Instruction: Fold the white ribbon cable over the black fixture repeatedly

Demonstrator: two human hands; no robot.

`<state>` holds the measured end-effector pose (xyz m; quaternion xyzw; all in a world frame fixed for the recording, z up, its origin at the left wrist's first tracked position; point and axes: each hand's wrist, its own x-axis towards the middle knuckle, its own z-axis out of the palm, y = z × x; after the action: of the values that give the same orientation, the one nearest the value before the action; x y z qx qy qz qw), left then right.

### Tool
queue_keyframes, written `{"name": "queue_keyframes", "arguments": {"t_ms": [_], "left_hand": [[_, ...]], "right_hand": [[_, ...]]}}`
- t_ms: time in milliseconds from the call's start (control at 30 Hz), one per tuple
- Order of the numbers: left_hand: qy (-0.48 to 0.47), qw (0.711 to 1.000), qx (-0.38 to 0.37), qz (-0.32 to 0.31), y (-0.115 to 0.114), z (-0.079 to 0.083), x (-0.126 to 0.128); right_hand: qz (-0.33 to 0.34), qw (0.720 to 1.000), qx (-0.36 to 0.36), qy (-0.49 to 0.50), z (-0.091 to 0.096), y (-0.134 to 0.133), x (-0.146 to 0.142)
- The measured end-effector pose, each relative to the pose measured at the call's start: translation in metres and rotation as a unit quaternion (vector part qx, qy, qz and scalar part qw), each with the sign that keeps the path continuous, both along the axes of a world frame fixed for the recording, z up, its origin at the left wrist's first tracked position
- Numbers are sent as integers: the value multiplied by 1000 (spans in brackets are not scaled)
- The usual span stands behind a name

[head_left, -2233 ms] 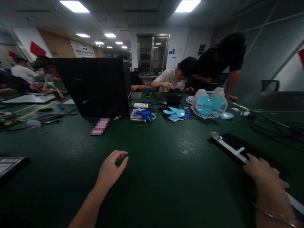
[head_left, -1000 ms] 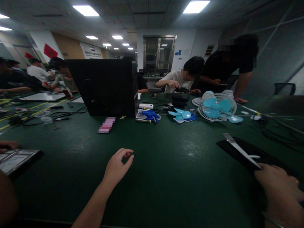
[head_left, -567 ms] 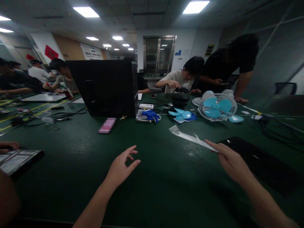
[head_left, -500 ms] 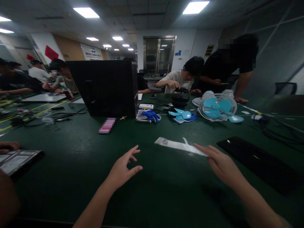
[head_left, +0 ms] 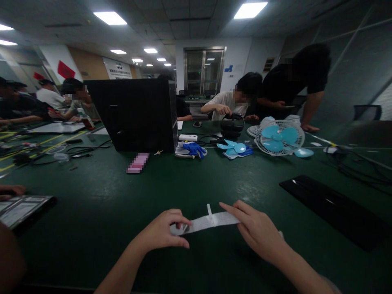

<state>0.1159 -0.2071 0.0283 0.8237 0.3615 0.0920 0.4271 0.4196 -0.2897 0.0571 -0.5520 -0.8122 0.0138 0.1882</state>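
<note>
From where I stand, the white strip (head_left: 225, 219) lies straight between the person's two hands, low in front of them over the green counter (head_left: 199, 183), and its long axis runs across the body, from hand to hand, with the left end dipping a little toward the person. The right hand (head_left: 261, 230) has the firmer claim on it: the strip's right end disappears into that hand, gripped, as far as I can judge, between thumb and fingers, while the forefinger points out along the strip's upper side. The left hand (head_left: 162, 232) is at the other end, its fingers curled over the top and the thumb standing off below, so the end of the strip sits in the gap between them; whether a fingertip actually touches it I can't tell. Nor can I say whether the strip clears the counter. It looks thin, flat and limp, pale along its length with faint greyish marking, and darker and glossier at the left end. A narrow white tab (head_left: 209, 211) sticks up from the far edge, around the middle of the stretch left showing. Off to the right, well apart, a long glossy black panel (head_left: 330, 208) lies slantwise.
</note>
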Motion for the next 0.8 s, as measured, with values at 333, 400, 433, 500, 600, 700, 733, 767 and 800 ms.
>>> {"name": "queue_keyframes", "arguments": {"t_ms": [333,400,433,500,600,700,733,767,800], "left_hand": [[24,990,136,20,-1,-6,1],[48,991,128,10,0,-6,1],[55,990,128,9,0,-5,2],[54,990,128,9,-1,-4,4],[10,993,113,20,-3,-1,7],[-54,996,50,48,-3,-1,7],[-83,995,17,61,-2,-2,6],[-115,991,-17,73,-1,-3,5],[-146,985,-46,84,1,-5,3]], "right_hand": [[14,994,-76,72,12,-6,-6],[4,992,-84,96,11,-6,-6],[-1,990,-90,110,12,-6,-5],[2,985,-101,139,13,-6,-5],[31,982,-100,158,16,-6,-5],[43,983,-103,143,20,-7,0],[37,983,-114,138,23,-7,4],[26,983,-129,131,25,-6,11],[12,981,-149,123,26,-5,20]]}}
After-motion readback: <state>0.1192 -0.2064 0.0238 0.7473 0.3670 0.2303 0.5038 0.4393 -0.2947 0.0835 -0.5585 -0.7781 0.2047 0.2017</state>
